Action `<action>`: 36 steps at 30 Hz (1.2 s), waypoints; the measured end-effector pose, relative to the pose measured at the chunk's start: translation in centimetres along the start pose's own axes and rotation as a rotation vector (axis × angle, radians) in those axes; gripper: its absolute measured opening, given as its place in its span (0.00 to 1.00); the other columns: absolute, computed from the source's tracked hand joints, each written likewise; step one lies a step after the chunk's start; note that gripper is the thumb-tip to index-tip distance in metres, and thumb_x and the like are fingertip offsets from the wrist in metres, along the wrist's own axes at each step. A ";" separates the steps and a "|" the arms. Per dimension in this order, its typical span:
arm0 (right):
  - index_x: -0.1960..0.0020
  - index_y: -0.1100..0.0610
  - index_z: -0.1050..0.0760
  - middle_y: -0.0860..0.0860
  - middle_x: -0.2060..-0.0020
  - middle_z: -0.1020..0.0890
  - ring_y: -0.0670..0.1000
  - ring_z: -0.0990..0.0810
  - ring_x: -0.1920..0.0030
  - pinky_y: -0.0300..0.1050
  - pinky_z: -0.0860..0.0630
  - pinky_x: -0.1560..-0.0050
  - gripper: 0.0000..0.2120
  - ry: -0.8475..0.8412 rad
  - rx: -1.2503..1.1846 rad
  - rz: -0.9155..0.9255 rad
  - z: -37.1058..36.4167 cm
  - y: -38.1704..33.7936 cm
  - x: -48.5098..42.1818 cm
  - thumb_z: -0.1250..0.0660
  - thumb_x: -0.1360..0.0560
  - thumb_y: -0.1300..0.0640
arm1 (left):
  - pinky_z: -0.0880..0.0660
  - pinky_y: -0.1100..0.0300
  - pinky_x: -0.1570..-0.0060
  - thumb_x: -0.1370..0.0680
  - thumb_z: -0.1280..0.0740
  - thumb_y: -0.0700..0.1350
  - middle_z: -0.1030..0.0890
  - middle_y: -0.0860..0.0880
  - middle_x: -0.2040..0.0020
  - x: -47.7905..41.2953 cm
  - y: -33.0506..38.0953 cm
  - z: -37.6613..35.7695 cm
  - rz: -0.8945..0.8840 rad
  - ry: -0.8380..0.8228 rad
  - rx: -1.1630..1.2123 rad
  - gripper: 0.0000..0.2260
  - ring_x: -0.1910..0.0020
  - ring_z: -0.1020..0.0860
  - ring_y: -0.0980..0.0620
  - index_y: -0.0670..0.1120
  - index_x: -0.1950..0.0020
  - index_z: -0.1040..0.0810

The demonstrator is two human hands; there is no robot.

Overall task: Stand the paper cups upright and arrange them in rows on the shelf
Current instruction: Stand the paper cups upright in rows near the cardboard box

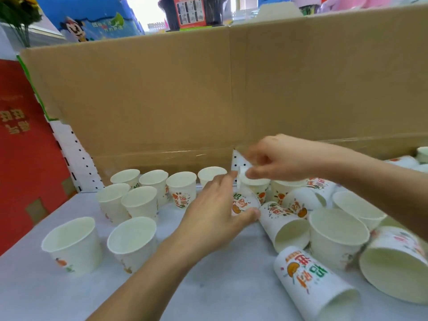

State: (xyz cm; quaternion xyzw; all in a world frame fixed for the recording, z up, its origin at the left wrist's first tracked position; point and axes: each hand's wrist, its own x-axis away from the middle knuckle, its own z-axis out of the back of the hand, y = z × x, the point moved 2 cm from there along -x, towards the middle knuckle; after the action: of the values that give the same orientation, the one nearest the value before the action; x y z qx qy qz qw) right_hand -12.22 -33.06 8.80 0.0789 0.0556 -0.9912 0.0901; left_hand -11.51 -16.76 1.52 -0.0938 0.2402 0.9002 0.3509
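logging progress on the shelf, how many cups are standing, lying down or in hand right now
upright cups in rows on the left: 8
upright cups on the right: 3
cups lying on their side: 5
held cups: 2, one in the left hand, one pinched by the right hand
total: 18, leaving out blurred ones at the far right edge

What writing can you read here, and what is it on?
"招财": on the lying paper cup nearest the camera and on the cup the left hand grips.
Other cup characters: too blurred.
Gold characters on the red box: upside down, blurred.
White print on the blue box: too small.
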 end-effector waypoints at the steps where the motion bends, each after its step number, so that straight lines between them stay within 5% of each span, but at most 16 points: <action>1: 0.46 0.47 0.25 0.40 0.64 0.26 0.45 0.26 0.62 0.37 0.34 0.65 0.13 -0.024 0.017 -0.018 -0.2 0.2 1.5 0.37 0.24 0.40 | 0.36 0.58 0.35 0.25 0.34 0.63 0.40 0.54 0.24 -0.3 -0.1 -0.8 0.032 -0.013 -0.011 0.37 0.27 0.40 0.55 0.54 0.22 0.48; 5: 0.38 0.47 0.28 0.44 0.53 0.20 0.48 0.22 0.53 0.47 0.25 0.51 0.28 -0.148 0.131 -0.054 -2.0 0.0 6.0 0.43 0.28 0.30 | 0.29 0.52 0.39 0.30 0.32 0.67 0.32 0.51 0.28 -1.6 -1.6 -3.6 0.184 -0.123 0.001 0.41 0.33 0.31 0.50 0.53 0.24 0.46; 12: 0.41 0.52 0.30 0.52 0.46 0.20 0.55 0.26 0.52 0.50 0.36 0.52 0.34 -0.190 0.344 -0.022 -4.9 -1.0 6.4 0.45 0.31 0.25 | 0.37 0.50 0.30 0.24 0.35 0.60 0.40 0.50 0.23 -1.7 -1.7 -4.8 0.257 -0.147 -0.040 0.38 0.27 0.38 0.49 0.53 0.22 0.51; 16: 0.33 0.52 0.37 0.52 0.39 0.22 0.56 0.24 0.43 0.49 0.32 0.50 0.35 -0.215 0.287 0.003 -5.5 -1.2 5.7 0.42 0.30 0.30 | 0.37 0.51 0.33 0.21 0.38 0.59 0.37 0.47 0.26 0.3 -1.7 -4.2 0.308 -0.072 -0.061 0.34 0.29 0.36 0.46 0.57 0.22 0.55; 22: 0.28 0.54 0.47 0.51 0.40 0.24 0.52 0.28 0.50 0.44 0.31 0.53 0.39 -0.237 0.153 0.040 -4.9 -1.3 5.6 0.33 0.30 0.39 | 0.32 0.50 0.35 0.22 0.37 0.56 0.31 0.49 0.32 3.4 -2.3 -3.7 0.358 0.089 0.142 0.30 0.35 0.29 0.47 0.67 0.27 0.51; 25: 0.31 0.51 0.44 0.47 0.45 0.25 0.50 0.29 0.53 0.43 0.31 0.56 0.37 -0.203 0.053 0.030 -3.9 -1.0 5.2 0.31 0.32 0.40 | 0.24 0.53 0.47 0.27 0.31 0.54 0.29 0.53 0.38 3.9 -1.9 -3.2 0.445 0.260 0.271 0.26 0.45 0.24 0.49 0.60 0.36 0.44; 29: 0.38 0.47 0.39 0.44 0.55 0.29 0.42 0.28 0.59 0.41 0.30 0.64 0.29 -0.143 -0.064 0.030 -2.4 -1.2 4.1 0.29 0.32 0.41 | 0.33 0.58 0.55 0.30 0.27 0.49 0.29 0.51 0.44 3.8 -1.8 -2.2 0.461 0.443 0.216 0.26 0.50 0.25 0.49 0.52 0.43 0.42; 36: 0.35 0.48 0.33 0.49 0.44 0.25 0.52 0.24 0.46 0.53 0.23 0.45 0.30 -0.150 -0.070 0.004 -2.2 -2.4 0.9 0.30 0.34 0.41 | 0.38 0.64 0.56 0.32 0.23 0.45 0.32 0.50 0.42 2.7 -3.2 -1.8 0.447 0.464 0.216 0.28 0.49 0.30 0.51 0.47 0.42 0.38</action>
State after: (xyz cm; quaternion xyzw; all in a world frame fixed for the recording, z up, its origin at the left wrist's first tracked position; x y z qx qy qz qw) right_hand -13.24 -30.60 6.74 0.0011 0.0830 -0.9917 0.0985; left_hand -11.28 -14.03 -2.17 -0.2034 0.4223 0.8789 0.0888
